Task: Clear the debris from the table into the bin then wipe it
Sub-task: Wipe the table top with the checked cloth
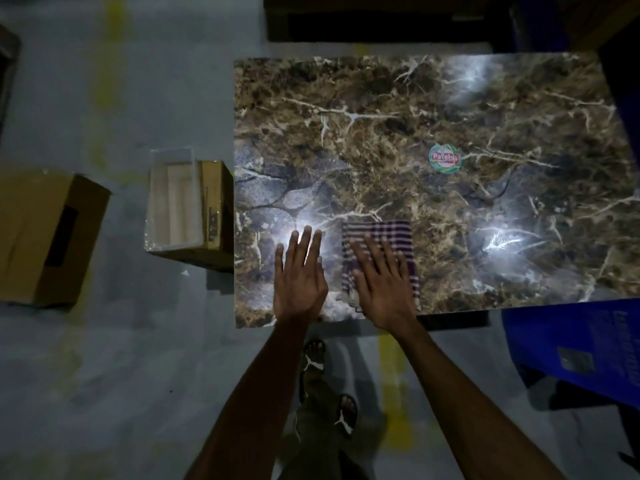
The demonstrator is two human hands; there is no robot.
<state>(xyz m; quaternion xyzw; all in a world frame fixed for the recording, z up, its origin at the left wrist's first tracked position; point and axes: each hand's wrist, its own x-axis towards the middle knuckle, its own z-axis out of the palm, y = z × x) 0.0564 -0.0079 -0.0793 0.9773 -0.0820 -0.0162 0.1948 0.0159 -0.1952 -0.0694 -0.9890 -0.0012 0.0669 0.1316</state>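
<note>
Your right hand point(379, 282) lies flat with fingers spread on a purple-and-white striped cloth point(391, 244), pressing it onto the marble-patterned table point(450, 109) near the table's near edge; the hand is slightly blurred. Your left hand point(300, 271) is open too, fingers straight and together, palm down on the bare tabletop just beside the cloth, over a bright glare patch. A round sticker point(445, 159) sits near the middle of the table, well apart from both hands. On the floor just left of the table stands an open cardboard box with a white liner point(176, 206), touching or nearly touching the table's edge; a second cardboard box point(45, 233) lies farther left. A blue bin point(568, 348) shows at the table's near right corner.
</note>
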